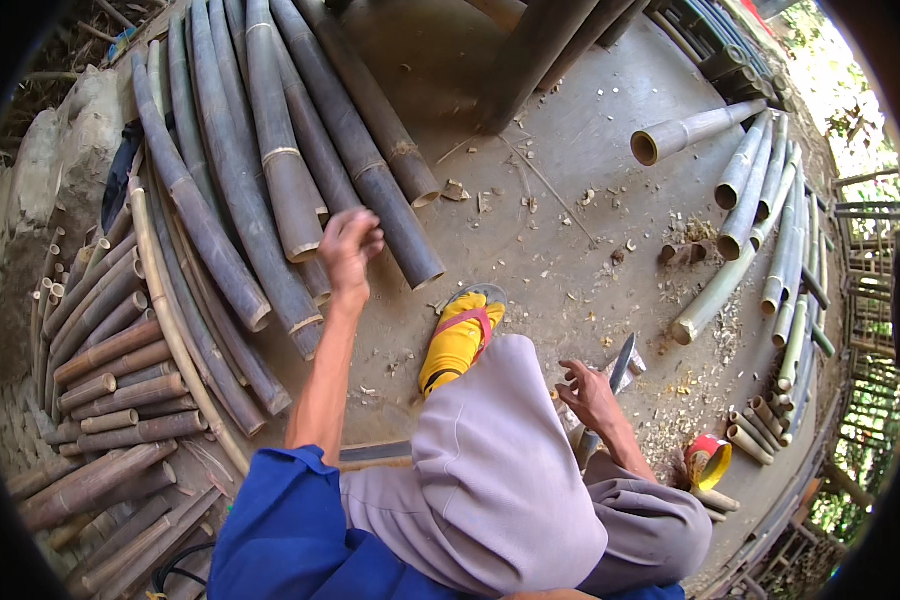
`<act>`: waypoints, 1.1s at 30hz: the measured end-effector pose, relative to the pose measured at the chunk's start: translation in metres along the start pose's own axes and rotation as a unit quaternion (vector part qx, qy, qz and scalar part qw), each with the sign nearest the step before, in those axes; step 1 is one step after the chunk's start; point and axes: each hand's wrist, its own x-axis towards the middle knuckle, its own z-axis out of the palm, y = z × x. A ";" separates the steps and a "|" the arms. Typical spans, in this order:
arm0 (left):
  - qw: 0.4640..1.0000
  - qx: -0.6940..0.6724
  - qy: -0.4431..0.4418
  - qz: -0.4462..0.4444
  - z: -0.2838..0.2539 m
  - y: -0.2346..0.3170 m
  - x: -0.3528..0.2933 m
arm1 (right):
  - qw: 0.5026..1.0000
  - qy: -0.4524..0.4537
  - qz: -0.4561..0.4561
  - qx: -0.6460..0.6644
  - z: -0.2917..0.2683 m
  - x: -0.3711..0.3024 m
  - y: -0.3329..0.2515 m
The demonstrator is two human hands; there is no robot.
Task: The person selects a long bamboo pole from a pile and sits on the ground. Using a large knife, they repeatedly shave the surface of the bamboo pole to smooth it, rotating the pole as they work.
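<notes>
My left hand (348, 250) is raised over the cut ends of a pile of dark bamboo poles (295, 210). Its fingers are half curled and no object shows in them; whether they touch a pole is unclear. On the right, my right hand (594, 402) has its fingers apart beside my knee. Right by it a long knife blade (623, 362) points away from me, and the hand covers part of the knife. A crumpled clear wrapper (632, 372) lies next to the blade. One dark pole (400, 225) ends just right of my left hand.
Shorter bamboo pieces (130, 390) are stacked at the left. More poles (738, 230) lie at the right, with one pale piece (670, 138) further back. Dark posts (520, 70) stand at the far side. Shavings (695, 400) litter the floor around my yellow-socked, sandalled foot (460, 340).
</notes>
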 end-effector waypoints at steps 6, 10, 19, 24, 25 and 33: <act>0.680 0.617 -0.122 0.376 0.076 -0.012 0.066 | 0.999 -0.010 -0.034 -0.009 0.005 0.010 -0.012; 0.502 0.751 -0.187 0.387 0.071 -0.025 0.108 | 0.999 -0.005 -0.039 -0.033 0.002 0.014 -0.017; 0.686 0.520 -0.040 0.507 0.033 0.105 0.062 | 1.000 -0.003 -0.010 -0.017 0.010 0.013 -0.005; 0.719 0.482 0.089 0.492 -0.055 0.132 0.042 | 1.000 0.001 -0.019 -0.017 0.009 0.013 -0.013; 0.719 0.499 0.094 0.474 -0.076 0.132 0.040 | 1.000 0.002 -0.027 -0.016 0.009 0.012 -0.013; 0.708 0.559 0.024 0.431 -0.074 0.097 0.034 | 1.000 -0.007 0.004 -0.019 0.016 0.007 -0.007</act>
